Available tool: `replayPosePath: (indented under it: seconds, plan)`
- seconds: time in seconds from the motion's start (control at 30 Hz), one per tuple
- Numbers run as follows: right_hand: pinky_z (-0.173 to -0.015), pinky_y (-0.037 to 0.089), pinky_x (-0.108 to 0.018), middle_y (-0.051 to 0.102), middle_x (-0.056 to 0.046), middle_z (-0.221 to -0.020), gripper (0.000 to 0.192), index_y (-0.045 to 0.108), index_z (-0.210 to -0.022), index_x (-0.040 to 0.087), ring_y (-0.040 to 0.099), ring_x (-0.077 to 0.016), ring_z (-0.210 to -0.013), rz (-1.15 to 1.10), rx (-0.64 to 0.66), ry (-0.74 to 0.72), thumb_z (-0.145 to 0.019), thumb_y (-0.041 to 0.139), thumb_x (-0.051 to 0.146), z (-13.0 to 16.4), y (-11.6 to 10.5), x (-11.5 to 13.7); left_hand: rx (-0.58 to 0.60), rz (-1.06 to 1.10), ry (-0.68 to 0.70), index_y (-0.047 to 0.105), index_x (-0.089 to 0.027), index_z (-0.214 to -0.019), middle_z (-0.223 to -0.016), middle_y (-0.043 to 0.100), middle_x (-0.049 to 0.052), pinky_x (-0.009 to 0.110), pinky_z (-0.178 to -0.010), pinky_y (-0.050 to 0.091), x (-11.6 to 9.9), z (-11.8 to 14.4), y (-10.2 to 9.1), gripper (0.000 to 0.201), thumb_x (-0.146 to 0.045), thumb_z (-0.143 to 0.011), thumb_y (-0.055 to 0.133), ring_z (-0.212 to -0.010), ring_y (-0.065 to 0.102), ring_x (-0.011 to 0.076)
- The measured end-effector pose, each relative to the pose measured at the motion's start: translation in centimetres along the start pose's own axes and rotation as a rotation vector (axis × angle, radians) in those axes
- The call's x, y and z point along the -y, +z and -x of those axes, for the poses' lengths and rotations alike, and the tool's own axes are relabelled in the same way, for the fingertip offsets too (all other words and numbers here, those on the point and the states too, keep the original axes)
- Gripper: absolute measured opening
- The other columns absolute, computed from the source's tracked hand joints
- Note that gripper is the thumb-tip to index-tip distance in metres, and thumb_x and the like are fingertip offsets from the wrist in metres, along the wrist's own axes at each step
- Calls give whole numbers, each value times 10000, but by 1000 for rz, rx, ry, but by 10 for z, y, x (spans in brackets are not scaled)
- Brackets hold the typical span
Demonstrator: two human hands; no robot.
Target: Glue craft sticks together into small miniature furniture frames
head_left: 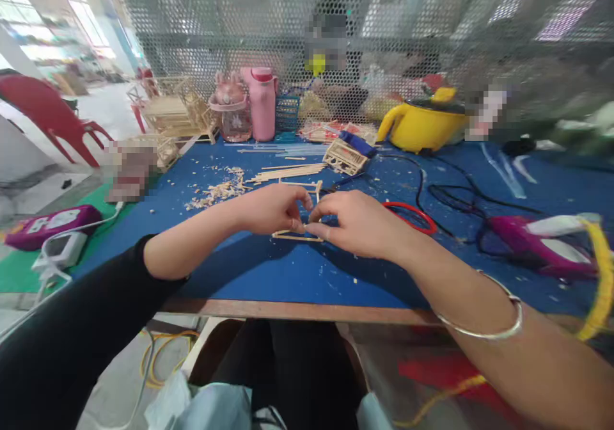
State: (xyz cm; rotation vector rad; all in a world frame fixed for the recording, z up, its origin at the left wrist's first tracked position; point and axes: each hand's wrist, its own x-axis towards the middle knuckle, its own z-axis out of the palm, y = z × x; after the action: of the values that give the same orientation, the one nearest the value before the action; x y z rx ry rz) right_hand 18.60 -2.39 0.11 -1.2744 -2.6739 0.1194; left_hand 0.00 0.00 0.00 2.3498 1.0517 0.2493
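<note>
A small frame of thin wooden sticks [300, 238] stands on the blue table mat, partly covered by my hands. My left hand [274, 208] reaches in from the left, with thumb and fingertips pinched at the frame. From the right, my right hand [352, 224] is also closed there, its fingertips almost meeting the left ones over a pale stick. The exact grip is hidden between the fingers. Just behind lie several loose wooden sticks [290, 172] and a pile of wood scraps [223, 190].
A slatted wooden piece [345, 157], a yellow pot [425, 126] and a pink bottle [262, 103] stand toward the perforated screen. Black cables [455, 193], a red ring [412, 217] and a purple item [542, 244] lie right. A wooden model [175, 110] stands back left.
</note>
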Motion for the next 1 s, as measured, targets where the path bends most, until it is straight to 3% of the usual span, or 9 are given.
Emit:
replayPosePath:
  seconds: [0.1, 0.17, 0.27, 0.37, 0.43, 0.57, 0.77, 1.0]
  plan:
    - [-639, 385, -253, 707, -45, -797, 178, 721, -852, 215, 625, -181, -763, 35, 36, -31, -800, 562, 273, -10, 2, 0, -25, 1, 8, 528, -152, -1110, -714, 674, -10, 228, -588, 407, 5, 1, 2, 400, -219, -723, 605, -615, 577, 128]
    - [-639, 388, -255, 705, -39, -780, 171, 718, -838, 213, 623, -177, -748, 6, 29, -29, -799, 559, 264, -14, 4, 0, -95, 37, 30, 538, -158, -1132, -789, 687, 9, 248, -648, 430, 11, 5, 3, 405, -240, -739, 594, -689, 595, 140]
    - [-666, 406, -253, 702, -26, -789, 152, 701, -798, 199, 616, -162, -746, -136, -56, 32, -793, 558, 251, -16, 8, -2, -311, 167, 80, 580, -161, -1106, -1029, 663, 58, 290, -806, 438, 25, 15, 1, 348, -314, -796, 541, -904, 588, 167]
    - [-660, 422, -248, 693, -16, -779, 116, 676, -756, 181, 600, -145, -707, -323, -178, 152, -764, 575, 238, -15, 15, -2, -467, 324, 56, 585, -149, -1099, -1061, 636, 73, 314, -862, 424, 39, 29, -3, 363, -382, -851, 460, -962, 559, 173]
    - [-614, 426, -245, 681, -12, -732, 107, 663, -738, 175, 582, -134, -642, -428, -209, 220, -745, 583, 245, -13, 20, -1, -435, 340, 15, 571, -154, -1133, -976, 631, 57, 305, -808, 439, 45, 37, -3, 415, -414, -812, 528, -876, 560, 162]
    - [-567, 412, -238, 658, -4, -677, 90, 637, -690, 167, 555, -125, -594, -529, -259, 261, -718, 582, 232, -11, 28, 6, -302, 176, -56, 603, -176, -1078, -769, 564, -7, 273, -668, 433, 50, 42, 7, 469, -372, -663, 701, -700, 521, 138]
    - [-631, 407, -240, 644, 1, -688, 102, 614, -667, 162, 550, -122, -647, -602, -290, 187, -731, 564, 224, -11, 36, 12, -287, 102, -41, 653, -173, -867, -741, 603, 4, 269, -649, 429, 48, 40, 20, 196, -319, -740, 621, -691, 539, 146]
    - [-564, 375, -220, 613, 9, -614, 83, 588, -611, 158, 511, -102, -571, -540, -256, 184, -688, 559, 168, -10, 40, 12, -371, 169, -89, 671, -178, -822, -782, 672, 15, 273, -679, 452, 45, 42, 26, 151, -285, -744, 599, -706, 578, 148]
